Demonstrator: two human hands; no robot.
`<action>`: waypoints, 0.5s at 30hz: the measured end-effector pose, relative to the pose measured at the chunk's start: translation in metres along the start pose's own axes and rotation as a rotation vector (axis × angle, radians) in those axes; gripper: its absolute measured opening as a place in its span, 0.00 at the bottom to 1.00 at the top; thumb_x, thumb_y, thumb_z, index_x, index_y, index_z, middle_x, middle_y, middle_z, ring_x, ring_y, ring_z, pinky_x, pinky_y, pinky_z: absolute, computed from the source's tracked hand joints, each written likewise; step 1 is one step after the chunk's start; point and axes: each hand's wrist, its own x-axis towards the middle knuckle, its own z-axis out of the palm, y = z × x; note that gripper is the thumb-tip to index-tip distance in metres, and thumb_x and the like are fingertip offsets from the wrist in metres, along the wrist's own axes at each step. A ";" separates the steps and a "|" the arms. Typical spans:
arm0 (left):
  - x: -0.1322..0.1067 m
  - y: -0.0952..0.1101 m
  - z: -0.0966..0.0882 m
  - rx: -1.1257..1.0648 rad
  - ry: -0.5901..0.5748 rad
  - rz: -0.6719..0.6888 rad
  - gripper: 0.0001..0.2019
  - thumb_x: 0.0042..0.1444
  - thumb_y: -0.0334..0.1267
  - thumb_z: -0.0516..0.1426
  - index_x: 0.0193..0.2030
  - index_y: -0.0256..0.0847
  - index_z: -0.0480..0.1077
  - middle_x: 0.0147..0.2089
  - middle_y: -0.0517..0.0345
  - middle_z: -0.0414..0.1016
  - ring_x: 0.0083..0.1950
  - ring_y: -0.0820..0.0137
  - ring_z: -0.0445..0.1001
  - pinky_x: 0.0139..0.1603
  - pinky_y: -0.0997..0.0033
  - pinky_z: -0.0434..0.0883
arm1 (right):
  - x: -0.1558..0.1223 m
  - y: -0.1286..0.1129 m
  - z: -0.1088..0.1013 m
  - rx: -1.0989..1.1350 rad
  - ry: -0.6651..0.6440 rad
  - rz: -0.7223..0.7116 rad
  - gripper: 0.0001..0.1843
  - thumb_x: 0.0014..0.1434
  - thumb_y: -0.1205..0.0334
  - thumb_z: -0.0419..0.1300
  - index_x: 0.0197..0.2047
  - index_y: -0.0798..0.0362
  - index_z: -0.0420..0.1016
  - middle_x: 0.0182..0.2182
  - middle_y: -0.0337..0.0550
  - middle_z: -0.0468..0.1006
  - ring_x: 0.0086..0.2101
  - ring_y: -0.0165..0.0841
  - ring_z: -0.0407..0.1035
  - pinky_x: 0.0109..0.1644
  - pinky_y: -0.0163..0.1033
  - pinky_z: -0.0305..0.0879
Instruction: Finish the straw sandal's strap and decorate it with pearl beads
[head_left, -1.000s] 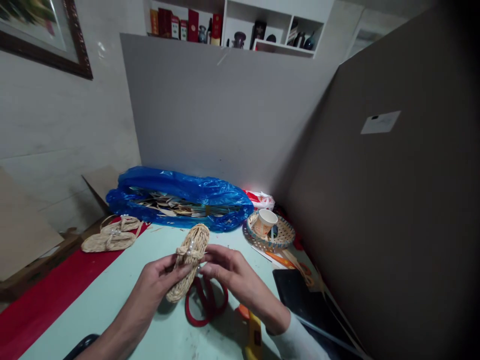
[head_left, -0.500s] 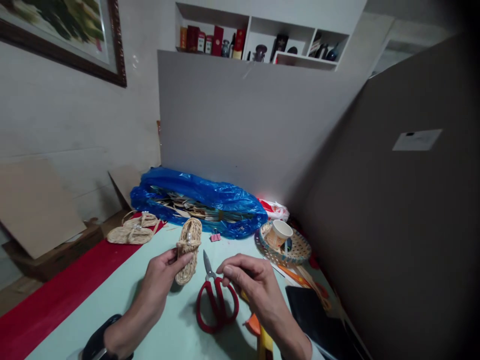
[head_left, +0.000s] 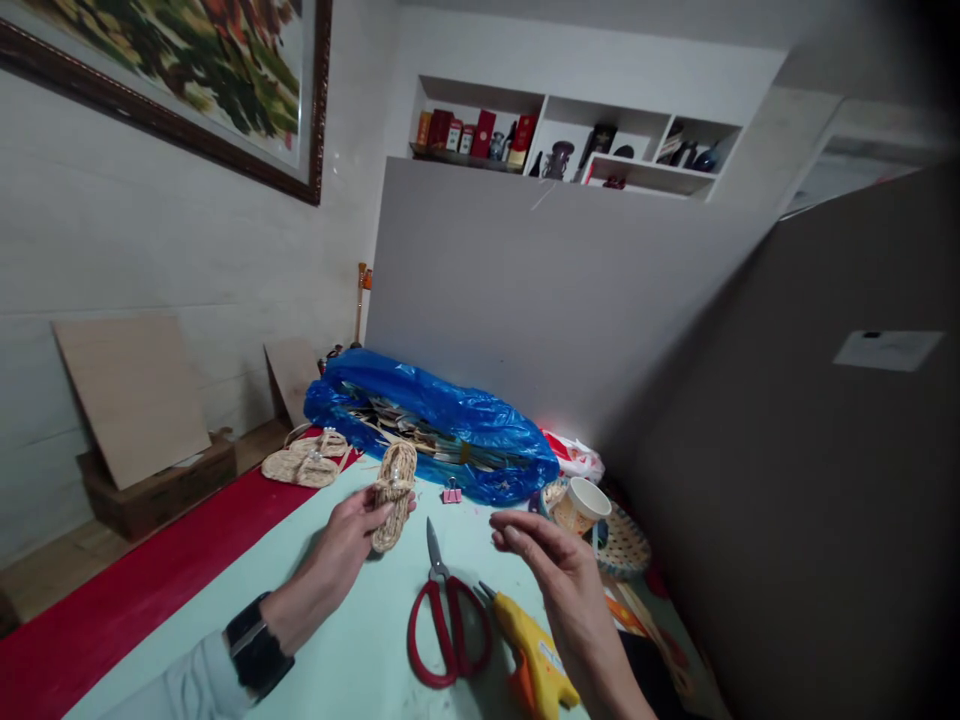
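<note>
My left hand (head_left: pixel 346 543) grips a small woven straw sandal (head_left: pixel 394 482) by its near end, holding it just above the pale green table (head_left: pixel 352 650). My right hand (head_left: pixel 551 560) hovers to the right with its fingers curled and thumb against the fingertips; what it pinches, if anything, is too small to see. Red-handled scissors (head_left: pixel 448 625) lie on the table between my hands, blades pointing away. A yellow glue gun (head_left: pixel 534 662) lies just right of the scissors, under my right wrist.
A pair of finished straw sandals (head_left: pixel 306 462) rests at the table's far left. A blue plastic bag of straw strips (head_left: pixel 435 425) lies along the grey partition. A pink binder clip (head_left: pixel 451 493), a paper cup (head_left: pixel 581 506) in a woven basket (head_left: pixel 622 545), and red cloth (head_left: pixel 135 590) are nearby.
My right hand let go of the sandal and drew away to the right. The left hand moved the sandal farther out. The view tilted up, uncovering the scissors and glue gun.
</note>
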 end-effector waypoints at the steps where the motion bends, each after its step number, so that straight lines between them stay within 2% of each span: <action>1: 0.002 -0.001 -0.001 0.003 -0.014 -0.004 0.14 0.55 0.35 0.67 0.47 0.35 0.76 0.44 0.49 0.83 0.46 0.61 0.81 0.52 0.57 0.75 | 0.001 0.000 -0.002 -0.031 -0.001 -0.002 0.16 0.55 0.47 0.69 0.37 0.52 0.85 0.36 0.46 0.83 0.38 0.38 0.74 0.46 0.38 0.68; 4: 0.008 -0.007 -0.005 0.017 -0.035 0.002 0.10 0.64 0.40 0.61 0.48 0.37 0.75 0.50 0.52 0.80 0.48 0.63 0.79 0.51 0.53 0.76 | 0.000 0.000 -0.006 -0.099 -0.035 -0.008 0.18 0.58 0.44 0.66 0.32 0.52 0.83 0.32 0.44 0.82 0.38 0.38 0.72 0.46 0.38 0.66; 10: 0.005 -0.014 -0.005 0.087 -0.070 0.034 0.13 0.65 0.42 0.60 0.51 0.38 0.74 0.53 0.51 0.78 0.49 0.62 0.79 0.50 0.53 0.77 | -0.004 0.011 -0.001 -0.293 -0.055 -0.028 0.26 0.61 0.39 0.60 0.24 0.53 0.73 0.19 0.38 0.69 0.25 0.33 0.65 0.35 0.37 0.60; 12: -0.002 -0.011 -0.004 0.124 -0.105 0.031 0.11 0.65 0.42 0.60 0.49 0.37 0.75 0.49 0.53 0.80 0.47 0.63 0.79 0.49 0.54 0.77 | -0.003 0.016 0.003 -0.288 -0.047 -0.039 0.24 0.60 0.39 0.62 0.29 0.52 0.75 0.22 0.39 0.73 0.28 0.35 0.69 0.37 0.38 0.63; 15: -0.006 -0.003 -0.007 0.197 -0.160 0.028 0.06 0.64 0.38 0.62 0.42 0.37 0.76 0.43 0.56 0.81 0.43 0.65 0.80 0.48 0.57 0.77 | 0.005 0.019 0.006 -0.200 -0.091 -0.009 0.22 0.57 0.40 0.65 0.42 0.50 0.76 0.38 0.46 0.81 0.42 0.42 0.75 0.49 0.42 0.67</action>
